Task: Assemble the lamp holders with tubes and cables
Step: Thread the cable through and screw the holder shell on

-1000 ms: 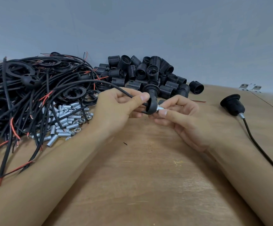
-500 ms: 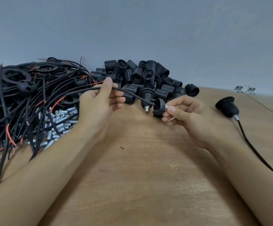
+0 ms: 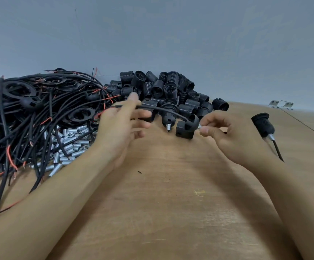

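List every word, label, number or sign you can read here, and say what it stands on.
None can be read.
Lamp holders: black threaded shells, no print visible.
Cables: no markings visible.
Metal tubes: bare.
Small metal pieces at the far right: too small and blurred to show any marking.

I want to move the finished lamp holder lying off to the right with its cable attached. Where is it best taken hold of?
Probably grip the finished lamp holder round its black body, coming from above. It lies on the table, wide rim toward the wall, and the body is its broadest part; the metal tube and thin cable at the near end offer less purchase.
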A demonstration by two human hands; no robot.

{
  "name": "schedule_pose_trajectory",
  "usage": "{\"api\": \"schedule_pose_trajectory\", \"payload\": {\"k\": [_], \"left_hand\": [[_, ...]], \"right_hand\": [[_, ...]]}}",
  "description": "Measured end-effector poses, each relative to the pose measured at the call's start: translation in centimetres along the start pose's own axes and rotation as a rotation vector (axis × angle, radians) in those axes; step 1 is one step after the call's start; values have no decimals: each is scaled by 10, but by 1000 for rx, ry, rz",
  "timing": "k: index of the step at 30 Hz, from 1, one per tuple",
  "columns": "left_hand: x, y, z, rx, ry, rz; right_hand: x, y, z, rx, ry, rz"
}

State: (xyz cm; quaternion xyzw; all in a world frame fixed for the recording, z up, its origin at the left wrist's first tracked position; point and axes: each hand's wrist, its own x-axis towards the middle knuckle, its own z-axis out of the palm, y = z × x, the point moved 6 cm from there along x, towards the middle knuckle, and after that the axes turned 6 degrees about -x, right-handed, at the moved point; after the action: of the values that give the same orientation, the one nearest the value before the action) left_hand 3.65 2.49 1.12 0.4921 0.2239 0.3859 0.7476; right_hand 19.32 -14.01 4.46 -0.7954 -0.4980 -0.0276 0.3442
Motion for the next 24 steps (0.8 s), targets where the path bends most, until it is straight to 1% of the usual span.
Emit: {"api": "schedule_pose_trajectory", "payload": {"k": [2, 3, 4, 7, 9, 12, 14, 16, 17, 19, 22, 24], "left_hand": [[2, 4, -7, -47, 58, 33], [1, 3, -6, -42, 46, 25], [0, 1, -2, -19, 4, 5], [-11, -15, 18, 109, -196, -81], [-17, -27, 26, 227, -272, -114], [-23, -38, 33, 462, -391, -64], [-23, -39, 35, 516, -432, -46], [-20, -36, 31, 453, -404, -66], [-17, -33, 28, 418, -364, -79], [-10, -29, 20, 380, -259, -75], [-6, -21, 12, 470, -155, 87], [-7, -20, 14, 476, -180, 126]], "right_hand": [[1, 3, 1, -13, -24, -6], [1, 3, 2, -10, -37, -11], [1, 2, 3, 3, -47, -17], [-3, -4, 10, 65, -98, -33], [-7, -11, 20, 80, -144, -72], [-15, -25, 37, 196, -196, -169], [-16, -30, 45, 206, -191, -211], [-15, -29, 50, 250, -174, -210], [-13, -26, 50, 259, -162, -199], [-10, -19, 49, 184, -133, -174], [-8, -11, 48, 101, -113, -165], [-10, -15, 51, 114, -132, -183]]}}
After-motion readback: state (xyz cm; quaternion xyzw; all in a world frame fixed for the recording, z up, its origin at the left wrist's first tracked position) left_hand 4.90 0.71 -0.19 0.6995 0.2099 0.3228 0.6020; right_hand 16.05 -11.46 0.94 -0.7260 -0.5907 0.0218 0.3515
